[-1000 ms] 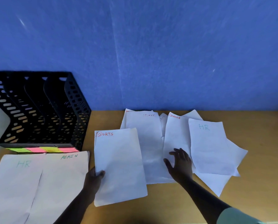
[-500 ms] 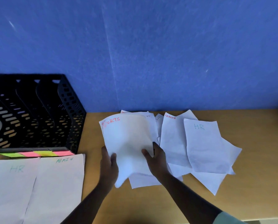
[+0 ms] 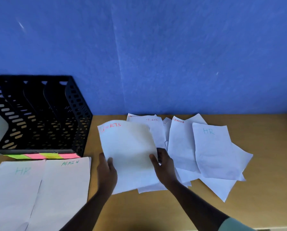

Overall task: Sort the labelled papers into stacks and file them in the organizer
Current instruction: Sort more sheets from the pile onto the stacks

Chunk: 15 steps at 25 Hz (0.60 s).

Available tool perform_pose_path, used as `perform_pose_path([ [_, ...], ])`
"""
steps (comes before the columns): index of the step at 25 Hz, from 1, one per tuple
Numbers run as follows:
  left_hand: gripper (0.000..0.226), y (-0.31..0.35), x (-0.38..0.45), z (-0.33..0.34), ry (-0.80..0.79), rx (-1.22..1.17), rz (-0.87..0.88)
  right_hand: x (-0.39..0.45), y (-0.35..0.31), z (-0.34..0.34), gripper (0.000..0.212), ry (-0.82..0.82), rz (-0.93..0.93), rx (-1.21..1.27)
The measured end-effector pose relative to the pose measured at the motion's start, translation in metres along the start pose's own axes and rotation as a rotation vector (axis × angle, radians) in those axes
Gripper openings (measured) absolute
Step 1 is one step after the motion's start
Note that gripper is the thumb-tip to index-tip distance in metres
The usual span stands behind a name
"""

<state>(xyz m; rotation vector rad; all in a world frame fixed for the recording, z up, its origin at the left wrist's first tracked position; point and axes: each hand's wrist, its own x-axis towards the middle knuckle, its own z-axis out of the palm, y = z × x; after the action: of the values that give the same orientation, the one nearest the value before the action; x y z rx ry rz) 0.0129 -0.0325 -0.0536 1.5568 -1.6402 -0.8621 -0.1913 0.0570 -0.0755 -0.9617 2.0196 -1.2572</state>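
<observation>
Both the left hand (image 3: 107,170) and right hand (image 3: 164,165) pinch the SPORTS sheet (image 3: 129,154), lifted just right of the organizer (image 3: 39,114) (its top curling), so it should be laid flat beside the ADMIN stack (image 3: 62,189), edges squared, label showing.

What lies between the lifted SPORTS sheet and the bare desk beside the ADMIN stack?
Nothing visible. Both hands, left hand and right hand, hold the SPORTS sheet up, and only open desk separates it from the ADMIN stack.
</observation>
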Motion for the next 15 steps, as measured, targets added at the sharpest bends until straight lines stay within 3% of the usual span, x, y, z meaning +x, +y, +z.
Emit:
perform_pose_path([
  [2,0.013,-0.015,0.01,-0.011,0.014,0.056,-0.164,0.005,0.006,0.001,0.027,-0.011,0.024,0.033],
  [5,0.018,-0.041,0.007,-0.026,-0.04,0.192,-0.368,0.009,0.03,0.003,0.036,-0.102,-0.025,-0.439],
  [7,0.017,-0.052,0.001,-0.031,-0.091,0.219,-0.42,0.014,0.04,0.007,0.047,-0.229,-0.097,-0.708],
  [11,0.022,-0.068,-0.003,-0.032,-0.123,0.228,-0.494,0.035,0.035,0.024,0.082,-0.343,-0.151,-0.911],
  [15,0.022,-0.077,-0.009,-0.034,-0.141,0.199,-0.546,0.044,0.038,0.035,0.082,-0.423,-0.185,-1.061],
])
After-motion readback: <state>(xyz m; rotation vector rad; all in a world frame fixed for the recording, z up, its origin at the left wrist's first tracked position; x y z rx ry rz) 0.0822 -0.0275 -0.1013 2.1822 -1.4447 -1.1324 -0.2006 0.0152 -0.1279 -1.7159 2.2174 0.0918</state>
